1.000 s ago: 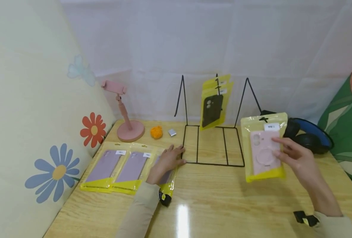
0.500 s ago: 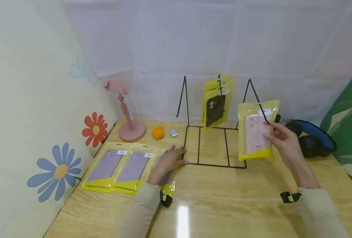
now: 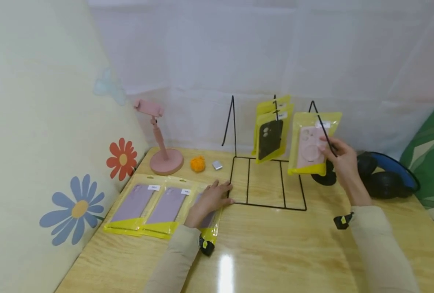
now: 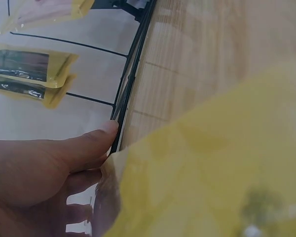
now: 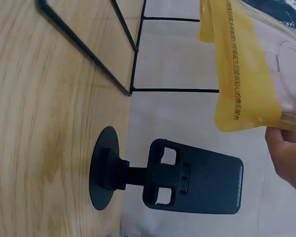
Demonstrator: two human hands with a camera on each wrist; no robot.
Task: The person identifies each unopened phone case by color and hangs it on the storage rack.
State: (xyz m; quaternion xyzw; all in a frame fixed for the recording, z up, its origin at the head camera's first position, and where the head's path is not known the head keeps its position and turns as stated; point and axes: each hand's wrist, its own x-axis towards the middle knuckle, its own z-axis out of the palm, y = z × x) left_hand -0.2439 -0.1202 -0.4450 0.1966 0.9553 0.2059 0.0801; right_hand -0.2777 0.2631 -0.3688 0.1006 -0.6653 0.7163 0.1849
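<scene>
My right hand (image 3: 343, 162) pinches the right edge of a clear-and-yellow pouch holding a pink phone case (image 3: 310, 144). That pouch is at the rack's right hook (image 3: 323, 126), whose wire passes in front of the pouch's upper face. Beside it, pouches with black phone cases (image 3: 272, 140) hang from the middle hook. Over at the left, my left hand (image 3: 209, 203) rests on the front left corner of the black wire rack (image 3: 264, 206), its thumb (image 4: 96, 140) touching the bar. Beneath this hand lies a pouched lilac phone case (image 3: 207, 219), partly covered.
Two more pouched lilac phone cases (image 3: 167, 205) lie further left. Behind them are a pink phone stand (image 3: 165, 161), an orange yarn ball (image 3: 197, 164) and a small silver block (image 3: 217, 165). A black phone stand (image 5: 192, 177) and headphones (image 3: 385, 179) stand at the right.
My right hand has carried the pink case's pouch left and back, from in front of the headphones up to the right hook. The left hand stays at the rack's corner.
</scene>
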